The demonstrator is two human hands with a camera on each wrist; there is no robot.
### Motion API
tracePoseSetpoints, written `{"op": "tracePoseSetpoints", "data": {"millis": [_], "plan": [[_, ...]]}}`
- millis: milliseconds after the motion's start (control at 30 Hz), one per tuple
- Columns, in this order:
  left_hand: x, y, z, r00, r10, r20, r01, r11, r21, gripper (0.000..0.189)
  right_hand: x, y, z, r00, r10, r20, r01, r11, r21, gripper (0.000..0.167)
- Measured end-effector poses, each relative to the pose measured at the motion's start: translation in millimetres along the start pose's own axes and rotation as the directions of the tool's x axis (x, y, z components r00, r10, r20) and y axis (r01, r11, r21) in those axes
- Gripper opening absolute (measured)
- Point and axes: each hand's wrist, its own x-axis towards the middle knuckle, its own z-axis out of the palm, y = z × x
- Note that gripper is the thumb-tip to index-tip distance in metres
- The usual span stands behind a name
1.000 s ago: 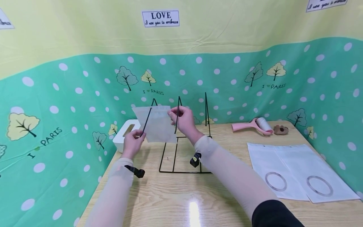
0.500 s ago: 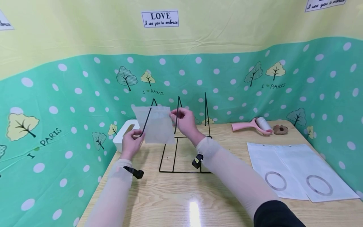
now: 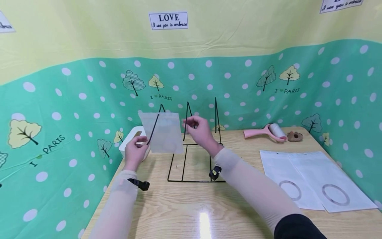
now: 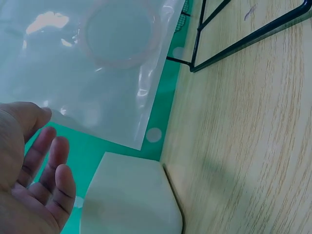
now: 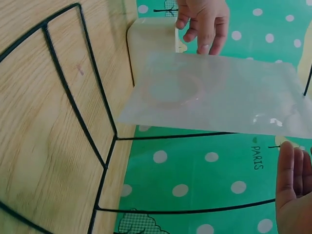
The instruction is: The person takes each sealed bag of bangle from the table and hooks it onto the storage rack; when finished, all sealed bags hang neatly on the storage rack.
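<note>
A translucent plastic pouch (image 3: 165, 132) with a faint ring printed on it hangs at the left upright of a black wire rack (image 3: 182, 162); how it is fixed there I cannot tell. My left hand (image 3: 135, 153) is just left of the pouch, its fingers loosely bent and apart from the film in the left wrist view. To the right of the pouch, by the middle upright, my right hand (image 3: 200, 131) holds nothing. In the right wrist view, the fingers of that right hand (image 5: 295, 187) are extended below the pouch's edge.
Behind my left hand stands a white box (image 3: 128, 139) with a slot on top. On the right lie two white pouches (image 3: 313, 169) with ring prints, a pink lint roller (image 3: 265, 133) and a small brown object (image 3: 295, 136). A patterned cloth (image 3: 238, 83) surrounds the wooden table.
My hands have drawn away from the pouch's edges, the left one to the left and slightly down, the right one to the right. The pouch stays up at the rack, slightly lower.
</note>
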Motion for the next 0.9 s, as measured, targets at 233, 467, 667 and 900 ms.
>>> {"op": "tracePoseSetpoints", "data": {"millis": [233, 467, 667, 900], "plan": [[-9.4, 3.2, -4.2, 0.999, 0.021, -0.037, -0.023, 0.999, -0.043, 0.028, -17.7, -3.9, -15.9, 0.996, -0.058, 0.066, 0.065, 0.993, -0.1, 0.023], [-26.7, 8.9, -7.0, 0.998, 0.051, -0.022, -0.052, 0.996, -0.078, 0.03, -38.9, -6.8, -31.8, 0.989, -0.092, 0.113, 0.108, 0.982, -0.153, 0.027], [-41.5, 12.5, -4.6, 0.991, 0.133, -0.029, -0.134, 0.99, -0.035, 0.026, -59.8, -11.2, -50.3, 0.971, -0.181, 0.153, 0.218, 0.937, -0.273, 0.022], [-59.9, 18.5, -2.5, 0.983, 0.181, 0.008, -0.18, 0.982, -0.049, 0.025, -84.7, -14.6, -74.1, 0.938, -0.285, 0.198, 0.34, 0.871, -0.355, 0.017]]}}
